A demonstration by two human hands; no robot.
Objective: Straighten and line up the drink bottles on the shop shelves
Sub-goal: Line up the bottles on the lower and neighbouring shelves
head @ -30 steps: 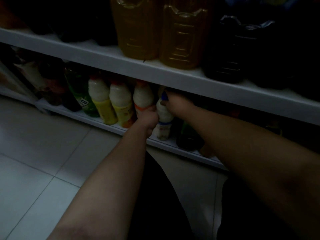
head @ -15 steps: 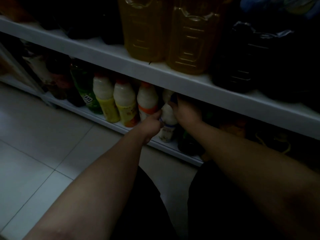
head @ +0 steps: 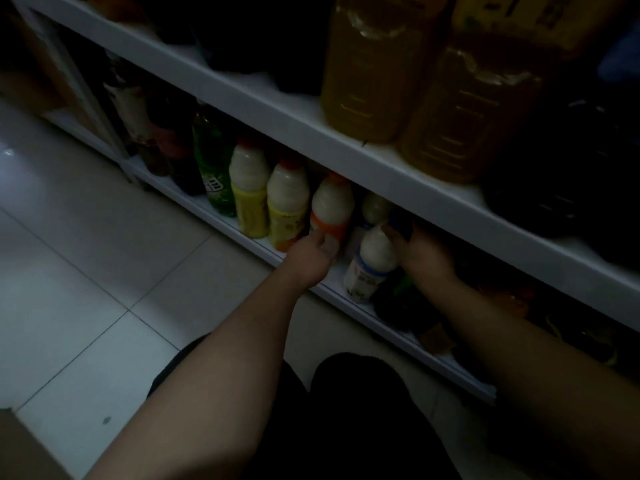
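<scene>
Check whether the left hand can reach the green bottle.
Probably yes: the green bottle stands in the front row with nothing before it, just past two yellow-label bottles from the left hand.

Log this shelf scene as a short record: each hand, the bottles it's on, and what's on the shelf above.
Left hand: touches orange-label bottle; grip unclear
Right hand: fingers pinch top of blue-label bottle
Blue-label bottle: leans more than its neighbours
Lower shelf: also yellow-label bottles, green bottle
Upper shelf: two amber jugs
Light: dim
</scene>
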